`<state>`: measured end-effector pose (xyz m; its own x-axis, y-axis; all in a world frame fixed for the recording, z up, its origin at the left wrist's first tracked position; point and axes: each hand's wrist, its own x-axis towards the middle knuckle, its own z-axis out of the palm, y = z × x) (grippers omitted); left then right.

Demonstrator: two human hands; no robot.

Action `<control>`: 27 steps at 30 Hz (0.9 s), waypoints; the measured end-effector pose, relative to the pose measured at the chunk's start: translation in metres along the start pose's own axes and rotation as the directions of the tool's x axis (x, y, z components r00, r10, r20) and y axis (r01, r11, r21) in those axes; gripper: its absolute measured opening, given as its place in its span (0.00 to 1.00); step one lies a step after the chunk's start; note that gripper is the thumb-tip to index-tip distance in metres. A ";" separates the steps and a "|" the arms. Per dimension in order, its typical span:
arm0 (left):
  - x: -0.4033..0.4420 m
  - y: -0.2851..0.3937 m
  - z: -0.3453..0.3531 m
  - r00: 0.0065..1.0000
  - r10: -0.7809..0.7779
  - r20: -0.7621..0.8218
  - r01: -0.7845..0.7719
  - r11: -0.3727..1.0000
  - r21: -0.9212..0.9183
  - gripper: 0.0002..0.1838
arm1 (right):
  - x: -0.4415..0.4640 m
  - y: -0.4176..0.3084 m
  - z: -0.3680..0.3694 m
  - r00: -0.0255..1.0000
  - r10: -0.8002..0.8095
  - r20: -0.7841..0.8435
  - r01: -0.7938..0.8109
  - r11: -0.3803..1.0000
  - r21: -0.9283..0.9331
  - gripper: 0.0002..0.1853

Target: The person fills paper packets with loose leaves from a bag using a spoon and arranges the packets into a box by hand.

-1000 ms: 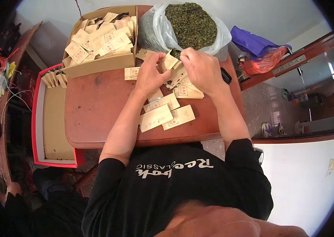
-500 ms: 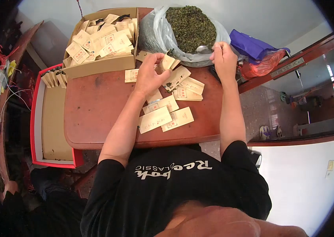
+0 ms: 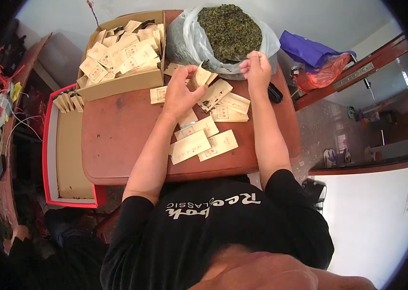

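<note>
My left hand (image 3: 181,92) is closed around a small tan paper packet (image 3: 201,76), held tilted above the table with its mouth toward the tea bag. Close by, my right hand (image 3: 256,68) pinches a metal spoon at the near edge of a clear plastic bag (image 3: 183,44). The spoon's bowl is hardly visible now; it shows in the earlier frame. Dark green dried tea leaves (image 3: 230,31) fill the bag. Several flat paper packets (image 3: 217,145) with red printed stamps lie overlapping between my forearms. One packet (image 3: 215,94) has dark leaf at its end.
A cardboard box (image 3: 122,84) heaped with packets stands at the table's back left. Below it sits a red-rimmed box (image 3: 74,159) with a row of packets at its far end. Purple (image 3: 305,50) and red bags (image 3: 322,75) lie right. Another person's hand (image 3: 19,234) shows lower left.
My right hand has moved left and slightly up, toward the packet, with the spoon. My left hand stays nearly in place with the packet. The view has shifted slightly.
</note>
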<state>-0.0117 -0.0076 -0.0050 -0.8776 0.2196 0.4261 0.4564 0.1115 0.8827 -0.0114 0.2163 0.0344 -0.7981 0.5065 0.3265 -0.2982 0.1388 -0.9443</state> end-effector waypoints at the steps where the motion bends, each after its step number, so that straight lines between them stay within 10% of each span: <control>1: 0.000 -0.001 0.000 1.000 0.006 0.001 -0.006 1.000 0.006 0.26 | 0.000 -0.005 -0.004 1.000 0.029 0.003 -0.029 0.999 0.035 0.11; 15: 0.000 -0.006 0.000 0.999 0.012 0.051 -0.015 0.997 0.075 0.29 | -0.025 -0.062 -0.018 0.949 0.096 0.300 -0.129 0.987 0.092 0.12; 27: -0.004 0.010 -0.003 0.997 -0.008 0.081 0.001 0.996 0.091 0.31 | -0.041 -0.096 0.015 0.791 -0.160 0.591 0.441 0.819 -0.368 0.14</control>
<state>-0.0042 -0.0101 0.0024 -0.8668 0.2960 0.4014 0.4671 0.1999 0.8613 0.0421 0.1700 0.1125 -0.8929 -0.1247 0.4327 -0.4029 0.6504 -0.6439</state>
